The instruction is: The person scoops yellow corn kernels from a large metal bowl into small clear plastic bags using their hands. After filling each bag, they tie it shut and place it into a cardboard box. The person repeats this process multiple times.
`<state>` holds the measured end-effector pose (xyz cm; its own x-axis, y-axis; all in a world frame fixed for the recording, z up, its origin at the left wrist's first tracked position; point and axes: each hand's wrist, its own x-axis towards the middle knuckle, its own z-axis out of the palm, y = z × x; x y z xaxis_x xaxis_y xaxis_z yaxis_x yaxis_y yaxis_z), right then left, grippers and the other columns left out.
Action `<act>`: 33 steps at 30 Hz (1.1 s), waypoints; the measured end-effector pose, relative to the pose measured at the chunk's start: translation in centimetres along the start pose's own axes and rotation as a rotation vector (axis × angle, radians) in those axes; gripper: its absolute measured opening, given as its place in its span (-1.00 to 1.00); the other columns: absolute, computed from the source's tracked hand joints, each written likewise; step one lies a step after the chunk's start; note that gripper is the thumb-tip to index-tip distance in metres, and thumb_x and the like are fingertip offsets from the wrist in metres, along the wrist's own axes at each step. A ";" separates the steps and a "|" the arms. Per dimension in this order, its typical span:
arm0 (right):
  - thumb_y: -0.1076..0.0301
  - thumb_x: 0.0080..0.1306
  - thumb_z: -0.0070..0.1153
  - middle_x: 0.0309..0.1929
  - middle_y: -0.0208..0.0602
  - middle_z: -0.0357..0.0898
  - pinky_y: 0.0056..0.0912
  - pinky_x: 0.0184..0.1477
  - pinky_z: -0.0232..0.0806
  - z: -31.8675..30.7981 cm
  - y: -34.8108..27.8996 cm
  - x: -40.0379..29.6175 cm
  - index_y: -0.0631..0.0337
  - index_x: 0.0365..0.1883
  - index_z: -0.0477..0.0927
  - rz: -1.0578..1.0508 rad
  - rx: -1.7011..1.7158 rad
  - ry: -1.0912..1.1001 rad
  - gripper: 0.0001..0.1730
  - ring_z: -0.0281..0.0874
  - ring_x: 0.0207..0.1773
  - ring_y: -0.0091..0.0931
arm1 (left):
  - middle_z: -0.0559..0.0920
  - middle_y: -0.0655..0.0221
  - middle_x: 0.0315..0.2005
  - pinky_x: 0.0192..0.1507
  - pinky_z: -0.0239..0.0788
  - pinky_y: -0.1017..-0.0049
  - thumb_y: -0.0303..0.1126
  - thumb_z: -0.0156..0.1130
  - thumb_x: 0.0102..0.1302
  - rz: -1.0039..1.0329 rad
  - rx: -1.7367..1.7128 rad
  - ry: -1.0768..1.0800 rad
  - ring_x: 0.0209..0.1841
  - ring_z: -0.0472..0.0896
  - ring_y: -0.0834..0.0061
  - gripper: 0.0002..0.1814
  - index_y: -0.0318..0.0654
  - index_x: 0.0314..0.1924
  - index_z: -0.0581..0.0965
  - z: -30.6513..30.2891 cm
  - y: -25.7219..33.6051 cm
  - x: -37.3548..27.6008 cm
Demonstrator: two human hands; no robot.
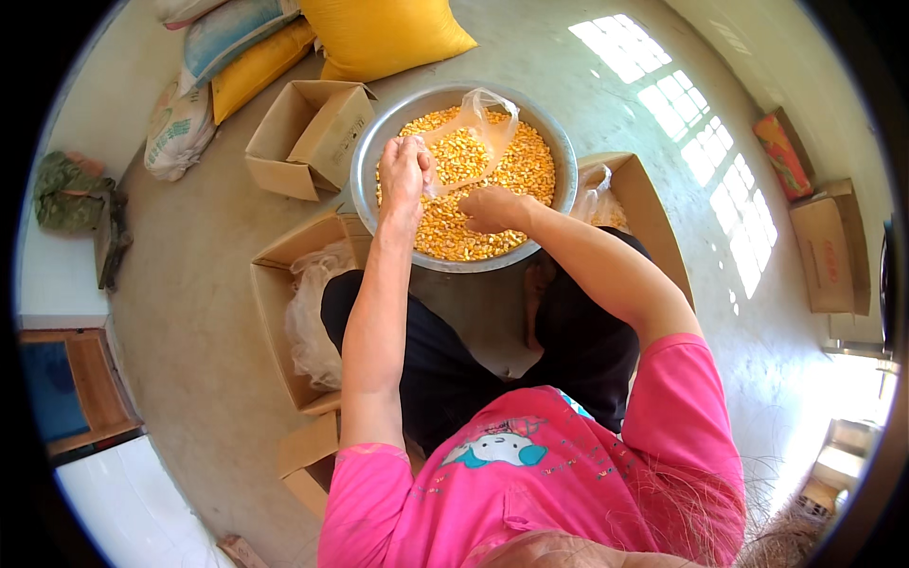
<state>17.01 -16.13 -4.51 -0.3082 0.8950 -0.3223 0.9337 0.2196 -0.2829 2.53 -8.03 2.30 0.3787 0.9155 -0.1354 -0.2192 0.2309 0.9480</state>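
Observation:
A wide metal basin (358, 186) full of loose yellow corn kernels (461, 238) stands on the floor before my knees. My left hand (405, 170) is closed on the gathered edge of a clear plastic bag (503, 138). The bag lies spread over the corn, and kernels show through its film; whether any are inside I cannot tell. Low over the kernels, just under the bag's near edge, is my right hand (495, 210) with its fingers curled. Its palm is turned away, so what it may hold is hidden.
By my left leg, a cardboard box (273, 319) contains crumpled clear bags (316, 312). Another box (650, 206) at my right holds a bag with corn (600, 202). Beyond the basin are an open carton (284, 145) and a full yellow sack (390, 35). More sacks (241, 42) are stacked far left.

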 end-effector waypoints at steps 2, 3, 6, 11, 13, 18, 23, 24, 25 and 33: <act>0.34 0.23 0.01 -0.12 -0.01 0.60 -0.06 0.03 0.42 1.3 -0.8 0.4 0.26 -0.16 0.58 0.064 0.033 0.213 -0.74 0.58 0.01 -0.15 | 0.41 0.48 -0.63 -0.67 0.11 0.61 -0.31 0.01 0.46 -0.006 0.005 0.021 -0.70 0.29 0.69 -0.84 -0.25 -0.24 0.39 -0.6 -0.2 0.3; 0.34 0.25 0.00 -0.08 -0.01 0.56 -0.03 0.04 0.39 1.8 -1.3 0.5 0.24 -0.14 0.56 0.079 0.004 0.238 -0.74 0.53 0.06 -0.15 | 0.41 0.48 -0.63 -0.67 0.11 0.61 -0.31 0.01 0.46 -0.012 0.000 0.026 -0.70 0.29 0.69 -0.83 -0.25 -0.24 0.40 -0.8 -0.1 0.2; 0.30 0.31 -0.03 0.02 -0.04 0.44 0.09 0.03 0.33 2.8 -2.4 0.9 0.17 -0.11 0.53 0.091 -0.083 0.306 -0.76 0.39 0.15 -0.13 | 0.41 0.48 -0.62 -0.67 0.11 0.61 -0.32 0.03 0.46 -0.015 -0.015 0.032 -0.69 0.30 0.69 -0.84 -0.25 -0.25 0.40 -1.2 0.0 0.1; 0.29 0.33 -0.05 -0.03 -0.07 0.44 0.03 -0.05 0.38 3.8 -2.8 0.4 0.17 -0.11 0.52 0.092 -0.062 0.296 -0.76 0.44 0.04 -0.17 | 0.42 0.48 -0.62 -0.66 0.11 0.62 -0.32 0.03 0.45 -0.004 -0.033 0.027 -0.69 0.31 0.69 -0.84 -0.25 -0.25 0.41 -1.5 -0.3 0.3; 0.28 0.33 -0.04 -0.03 -0.07 0.44 0.01 -0.08 0.40 4.0 -2.7 0.1 0.18 -0.11 0.52 0.095 -0.047 0.265 -0.76 0.46 0.02 -0.18 | 0.42 0.49 -0.62 -0.66 0.10 0.64 -0.30 0.03 0.48 -0.016 -0.032 0.026 -0.69 0.32 0.69 -0.84 -0.22 -0.24 0.43 -1.3 -0.2 0.3; 0.28 0.33 -0.05 -0.06 -0.05 0.47 -0.02 -0.08 0.44 4.6 -2.2 -0.3 0.20 -0.12 0.52 0.092 -0.039 0.192 -0.75 0.50 0.00 -0.15 | 0.42 0.49 -0.62 -0.66 0.10 0.64 -0.30 0.03 0.48 -0.010 -0.019 0.014 -0.68 0.32 0.69 -0.84 -0.22 -0.23 0.43 -0.7 -0.2 0.3; 0.29 0.34 -0.10 -0.11 0.02 0.53 -0.02 -0.07 0.46 5.2 -1.5 -0.6 0.20 -0.13 0.53 0.109 0.049 0.204 -0.75 0.58 -0.03 -0.09 | 0.42 0.49 -0.62 -0.65 0.13 0.63 -0.31 0.02 0.46 -0.019 0.003 0.002 -0.68 0.31 0.70 -0.84 -0.23 -0.25 0.41 -0.3 0.2 0.0; 0.29 0.35 -0.11 -0.12 0.04 0.55 -0.02 -0.08 0.46 5.1 -1.5 -0.6 0.20 -0.14 0.53 0.115 0.069 0.197 -0.75 0.60 -0.05 -0.08 | 0.41 0.49 -0.62 -0.65 0.13 0.63 -0.31 0.02 0.46 -0.018 0.006 0.007 -0.68 0.31 0.70 -0.84 -0.23 -0.25 0.40 -0.4 0.1 0.0; 0.29 0.35 -0.11 -0.13 0.04 0.56 -0.01 -0.09 0.47 5.1 -1.5 -0.6 0.21 -0.15 0.53 0.120 0.080 0.189 -0.75 0.61 -0.07 -0.08 | 0.41 0.50 -0.62 -0.65 0.13 0.63 -0.31 0.02 0.46 -0.016 0.009 0.013 -0.68 0.30 0.71 -0.84 -0.23 -0.26 0.40 -0.5 0.0 0.0; 0.18 0.42 -0.11 -0.26 0.00 0.65 -0.04 -0.18 0.50 5.3 -1.4 -0.1 0.27 -0.23 0.53 0.090 0.046 0.180 -0.68 0.67 -0.19 -0.11 | 0.41 0.50 -0.63 -0.66 0.10 0.64 -0.30 0.03 0.47 -0.007 0.004 0.005 -0.69 0.29 0.71 -0.82 -0.23 -0.28 0.41 -1.0 -0.4 0.3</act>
<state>14.74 -18.60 -8.86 -0.1828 0.9660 -0.1828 0.9454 0.1217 -0.3023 1.82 -7.52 1.54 0.3755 0.9157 -0.1431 -0.2135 0.2357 0.9481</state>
